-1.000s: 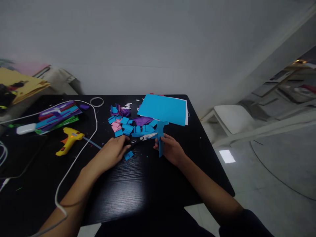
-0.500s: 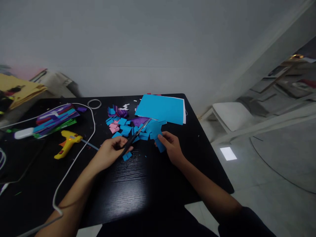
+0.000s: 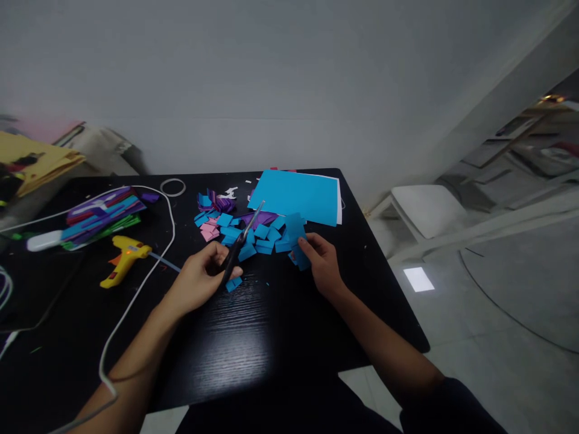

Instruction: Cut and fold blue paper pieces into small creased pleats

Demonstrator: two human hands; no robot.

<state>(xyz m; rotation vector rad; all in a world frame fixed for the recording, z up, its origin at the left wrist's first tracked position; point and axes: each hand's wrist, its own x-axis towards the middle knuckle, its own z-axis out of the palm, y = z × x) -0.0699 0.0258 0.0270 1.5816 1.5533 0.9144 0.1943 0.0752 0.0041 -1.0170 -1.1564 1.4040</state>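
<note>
Black-handled scissors [image 3: 239, 244] are held in my left hand [image 3: 201, 272], with the blades pointing up and to the right. My right hand [image 3: 321, 262] pinches a blue paper strip [image 3: 296, 232] just right of the scissors, and the blades do not touch it. Between and beyond the hands lie small blue paper pieces [image 3: 265, 246], pink pieces [image 3: 210, 228] and purple paper [image 3: 259, 219]. A large blue sheet [image 3: 296, 196] lies behind them, over white paper.
On the black table [image 3: 271, 337], a yellow glue gun [image 3: 125, 259] with its white cable [image 3: 136, 295] lies at left, near a bundle of coloured strips [image 3: 102, 217]. A grey ring [image 3: 172, 187] sits at the back. A white chair [image 3: 427, 211] stands at right.
The scissors have swung upward, away from the blue paper in my right hand. That paper now stands as a narrower strip, and more blue pieces show on the table to its left.
</note>
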